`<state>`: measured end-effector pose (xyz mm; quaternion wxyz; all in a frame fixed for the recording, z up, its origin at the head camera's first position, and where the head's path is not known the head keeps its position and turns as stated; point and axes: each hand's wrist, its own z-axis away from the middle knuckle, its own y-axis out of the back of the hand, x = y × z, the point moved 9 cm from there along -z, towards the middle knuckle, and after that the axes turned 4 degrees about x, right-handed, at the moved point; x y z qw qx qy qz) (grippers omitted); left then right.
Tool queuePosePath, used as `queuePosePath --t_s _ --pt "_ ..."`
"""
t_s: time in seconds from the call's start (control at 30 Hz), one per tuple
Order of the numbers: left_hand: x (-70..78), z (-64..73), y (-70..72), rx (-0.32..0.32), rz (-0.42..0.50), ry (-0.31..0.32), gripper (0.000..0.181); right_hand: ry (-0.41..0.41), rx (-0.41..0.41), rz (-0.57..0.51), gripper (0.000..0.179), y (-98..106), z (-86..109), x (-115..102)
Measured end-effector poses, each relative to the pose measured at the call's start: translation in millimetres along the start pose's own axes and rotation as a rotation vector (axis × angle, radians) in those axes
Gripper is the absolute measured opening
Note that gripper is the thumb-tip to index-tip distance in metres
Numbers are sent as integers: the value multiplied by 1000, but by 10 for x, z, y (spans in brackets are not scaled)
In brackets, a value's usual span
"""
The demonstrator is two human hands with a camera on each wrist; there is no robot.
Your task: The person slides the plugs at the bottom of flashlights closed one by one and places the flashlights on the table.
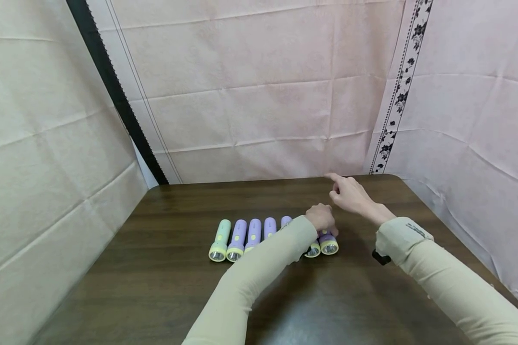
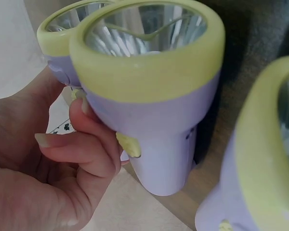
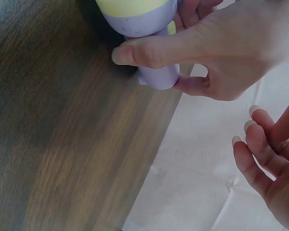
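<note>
A row of flashlights lies side by side on the brown wooden table [image 1: 177,282]. My left hand [image 1: 321,218] grips the rightmost purple flashlight [image 1: 329,245], which has a pale yellow rim around its lens. In the right wrist view, the left thumb [image 3: 139,54] lies along the side of this flashlight [image 3: 139,19]. Another purple flashlight [image 2: 159,154] stands close beside the left fingers in the left wrist view. To the right, my right hand [image 1: 351,194] hovers over the table and holds nothing. Its index finger is extended, the others loosely bent.
At the row's left end lies a pale green flashlight [image 1: 221,239]; several purple ones [image 1: 238,237] follow it. My left forearm [image 1: 263,263] hides part of the row. Pale cloth [image 1: 259,110] hangs behind the table and on both sides.
</note>
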<state>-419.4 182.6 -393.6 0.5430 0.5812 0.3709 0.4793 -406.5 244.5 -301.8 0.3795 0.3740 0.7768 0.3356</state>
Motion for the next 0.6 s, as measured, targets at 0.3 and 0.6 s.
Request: queuePosePath --t_s 0.3,0.6 --pt "33 44 3 -12 -9 -24 71 -3 -4 0 49 -66 16 22" --pt "-14 84 264 81 2 -149 85 -18 71 -58 36 -104 8 7"
